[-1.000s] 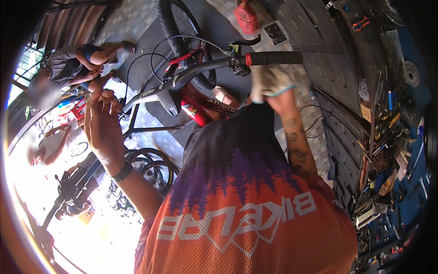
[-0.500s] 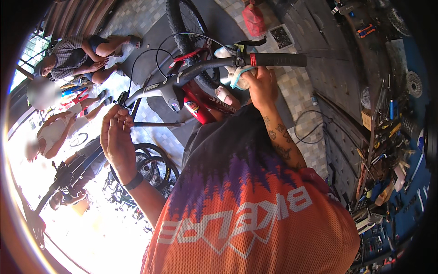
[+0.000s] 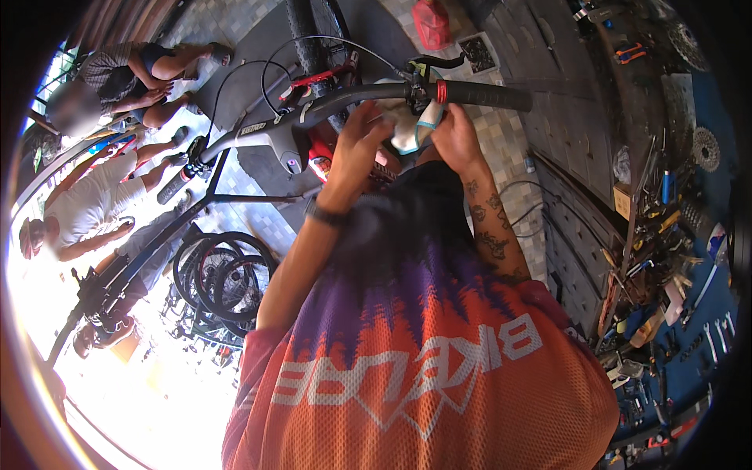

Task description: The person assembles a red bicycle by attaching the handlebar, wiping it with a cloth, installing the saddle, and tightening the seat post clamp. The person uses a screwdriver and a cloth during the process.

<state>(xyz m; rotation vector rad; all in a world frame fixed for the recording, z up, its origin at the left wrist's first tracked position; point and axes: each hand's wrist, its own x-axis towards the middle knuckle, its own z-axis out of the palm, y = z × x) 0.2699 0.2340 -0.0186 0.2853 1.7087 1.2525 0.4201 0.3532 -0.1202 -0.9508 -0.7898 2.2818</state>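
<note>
shifted since half a second ago: left hand (image 3: 363, 141), away from the left end of the handlebar (image 3: 345, 100) and across to its right half, near the white cloth (image 3: 411, 129). right hand (image 3: 457, 137) at roughly the same spot, just below the right grip (image 3: 489, 95).

left hand blurred, fingers partly bent, just left of the cloth; cannot tell if touching cloth or bar, or holding anything. black band (image 3: 325, 213) around left wrist. right hand closed, fingers gripping the cloth at its blue edge. cloth bunched between the two hands, against the underside of the bar, partly hidden behind it.

next out: red ring (image 3: 442, 92) at the inner end of the right grip, brake lever (image 3: 442, 61) beyond. grey stem (image 3: 266, 141) left of the left hand, front tyre (image 3: 307, 39) past the bar.

farther: red jug (image 3: 432, 23) on tiled floor, ahead and right. stacked wheels (image 3: 227, 286) to the left; seated person (image 3: 110, 74) in striped shirt, second person (image 3: 90, 192) in white top. far right, spanners (image 3: 721, 335) against a blue surface, near a toothed cassette (image 3: 706, 149).
</note>
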